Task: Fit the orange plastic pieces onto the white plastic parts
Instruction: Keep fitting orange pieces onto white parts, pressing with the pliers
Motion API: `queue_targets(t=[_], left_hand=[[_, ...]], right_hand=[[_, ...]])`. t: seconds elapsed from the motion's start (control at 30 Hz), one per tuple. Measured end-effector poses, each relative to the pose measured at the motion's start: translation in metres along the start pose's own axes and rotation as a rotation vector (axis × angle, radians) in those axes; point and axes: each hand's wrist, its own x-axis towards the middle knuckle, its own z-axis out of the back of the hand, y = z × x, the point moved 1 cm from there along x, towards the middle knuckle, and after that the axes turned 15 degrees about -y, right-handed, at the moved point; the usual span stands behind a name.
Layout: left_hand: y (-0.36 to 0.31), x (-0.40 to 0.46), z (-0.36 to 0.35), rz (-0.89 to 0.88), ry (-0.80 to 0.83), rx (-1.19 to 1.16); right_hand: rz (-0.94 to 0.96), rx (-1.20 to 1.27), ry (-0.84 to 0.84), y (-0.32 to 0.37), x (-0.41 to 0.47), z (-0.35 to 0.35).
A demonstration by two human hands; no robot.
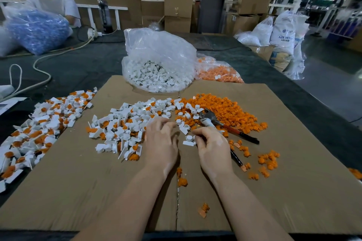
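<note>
1. Right hand (210, 146): fingers curled, pinching a small white plastic part with a round socket (189, 140) between thumb and fingertips, held just above the flattened brown cardboard sheet (98, 191).
2. Left hand (161, 141): palm down, fingers spread and bent over the near edge of the mixed pile of loose white plastic parts and orange pieces (129, 125); whether anything is gripped under those fingers cannot be told.
3. Heap of small orange plastic pieces (223, 107): spread on the cardboard beyond and to the right of the right hand, touching the mixed pile at its left edge.
4. Scattered orange pieces (268, 162): lying apart on the cardboard to the right of the right wrist, with a few more between the forearms.
5. Metal pliers with red-and-black handles (221, 123): resting on the orange heap, handles running toward the lower right, one partly hidden behind the right hand.
6. Row of white parts with orange pieces already fitted (49, 121): piled along the left edge of the cardboard, well apart from both hands.
7. Clear plastic bag of white parts (156, 64): open at the far edge of the cardboard, with a clear bag of orange pieces (217, 70) just beside it on the right.
8. Far left: a person in a white top (52, 4) behind a bag of blue plastic bits (37, 29).
</note>
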Motion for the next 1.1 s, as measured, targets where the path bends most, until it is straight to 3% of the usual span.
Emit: queue_targets(t=[0.1, 0.2, 0.43, 0.53, 0.87, 1.0, 1.1], left_hand=[[-0.005, -0.003, 0.0, -0.223, 0.08, -0.034], [-0.007, -0.003, -0.003, -0.255, 0.166, -0.076], [-0.004, -0.001, -0.006, -0.139, 0.181, -0.114], [-0.003, 0.0, -0.006, -0.084, 0.171, -0.121], [-0.004, 0.0, -0.003, -0.031, 0.215, -0.126], [-0.003, 0.0, -0.003, -0.009, 0.205, -0.122], [-0.003, 0.0, -0.003, 0.005, 0.171, -0.135]], right_hand=[[0.064, -0.092, -0.089, -0.001, 0.004, 0.004], [0.014, -0.311, -0.154, -0.01, 0.015, 0.013], [-0.079, -0.7, 0.122, -0.029, 0.036, 0.03], [-0.109, -0.708, 0.203, -0.029, 0.042, 0.031], [-0.159, -0.677, 0.235, -0.024, 0.05, 0.03], [-0.097, -0.695, 0.233, -0.026, 0.049, 0.029], [-0.017, -0.718, 0.142, -0.029, 0.045, 0.028]])
